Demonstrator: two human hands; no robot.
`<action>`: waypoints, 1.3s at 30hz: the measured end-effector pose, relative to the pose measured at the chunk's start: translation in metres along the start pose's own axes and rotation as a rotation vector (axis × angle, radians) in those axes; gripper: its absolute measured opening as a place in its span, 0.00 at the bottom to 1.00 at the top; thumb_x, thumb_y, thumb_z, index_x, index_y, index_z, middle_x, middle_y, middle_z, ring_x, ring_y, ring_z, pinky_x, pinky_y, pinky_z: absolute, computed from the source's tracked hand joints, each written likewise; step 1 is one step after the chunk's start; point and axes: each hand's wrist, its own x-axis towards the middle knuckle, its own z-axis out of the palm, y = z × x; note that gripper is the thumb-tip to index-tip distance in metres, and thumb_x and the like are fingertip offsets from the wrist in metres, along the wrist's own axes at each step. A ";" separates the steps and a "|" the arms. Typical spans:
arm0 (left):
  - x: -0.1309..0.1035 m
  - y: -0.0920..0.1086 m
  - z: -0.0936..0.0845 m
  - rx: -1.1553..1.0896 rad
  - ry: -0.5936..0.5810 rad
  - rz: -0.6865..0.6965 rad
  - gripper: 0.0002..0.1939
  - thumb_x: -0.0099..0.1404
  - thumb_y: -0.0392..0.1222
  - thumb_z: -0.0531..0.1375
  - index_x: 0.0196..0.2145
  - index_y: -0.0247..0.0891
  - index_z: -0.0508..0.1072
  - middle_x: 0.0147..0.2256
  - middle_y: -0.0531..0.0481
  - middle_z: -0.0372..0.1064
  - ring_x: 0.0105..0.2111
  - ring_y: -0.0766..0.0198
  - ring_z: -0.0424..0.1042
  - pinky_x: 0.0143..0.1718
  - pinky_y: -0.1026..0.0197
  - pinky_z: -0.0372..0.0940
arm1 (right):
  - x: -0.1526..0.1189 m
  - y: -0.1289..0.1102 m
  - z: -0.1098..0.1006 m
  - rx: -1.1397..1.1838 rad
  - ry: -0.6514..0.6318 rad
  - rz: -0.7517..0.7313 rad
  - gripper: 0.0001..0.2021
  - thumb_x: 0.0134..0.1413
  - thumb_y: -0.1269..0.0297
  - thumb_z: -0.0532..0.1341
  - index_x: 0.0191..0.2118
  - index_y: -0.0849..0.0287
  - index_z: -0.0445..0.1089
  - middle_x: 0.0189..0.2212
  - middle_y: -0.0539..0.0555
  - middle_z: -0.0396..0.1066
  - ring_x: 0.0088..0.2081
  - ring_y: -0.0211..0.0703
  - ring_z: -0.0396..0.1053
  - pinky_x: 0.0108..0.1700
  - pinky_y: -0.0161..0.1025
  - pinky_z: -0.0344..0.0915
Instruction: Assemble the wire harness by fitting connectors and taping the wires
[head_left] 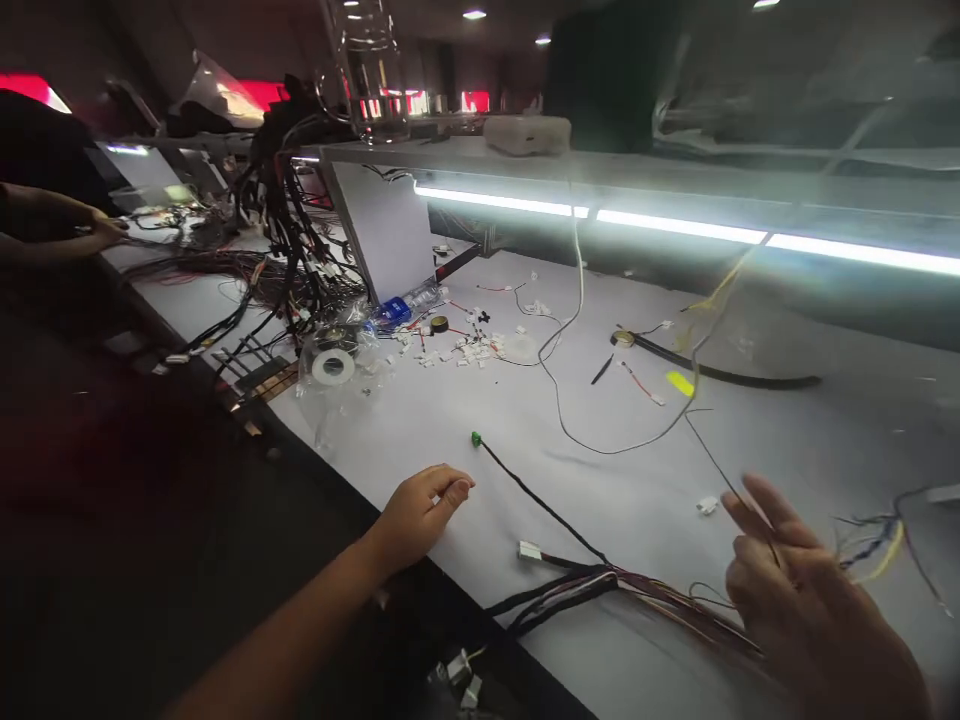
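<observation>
My left hand [422,510] is over the table's front edge, its fingers curled and the thumb pressed against them. Whatever it may hold is hidden. My right hand [806,600], slightly blurred, has a thin dark wire [709,448] running up out from between its fingers. Between the hands lies a wire harness [607,578]. One dark taped branch [536,497] ends in a green connector [476,439], beyond my left fingertips. A shorter branch carries a white connector [529,550]. Loose wires [675,597] of the harness run under my right hand.
White connectors [472,350] lie scattered at the back beside tape rolls [332,367] in clear plastic. A pale cable [577,437] loops down from the lit shelf. More connectors [459,668] hang below the front edge. At far left are another person's hands [97,230].
</observation>
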 end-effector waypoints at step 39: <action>-0.202 -0.040 0.080 0.723 0.324 0.392 0.19 0.63 0.31 0.56 0.50 0.46 0.69 0.42 0.50 0.72 0.44 0.58 0.69 0.49 0.54 0.54 | 0.037 0.104 0.121 -1.065 -0.532 -0.469 0.20 0.63 0.49 0.46 0.34 0.55 0.68 0.26 0.50 0.70 0.30 0.44 0.67 0.33 0.36 0.57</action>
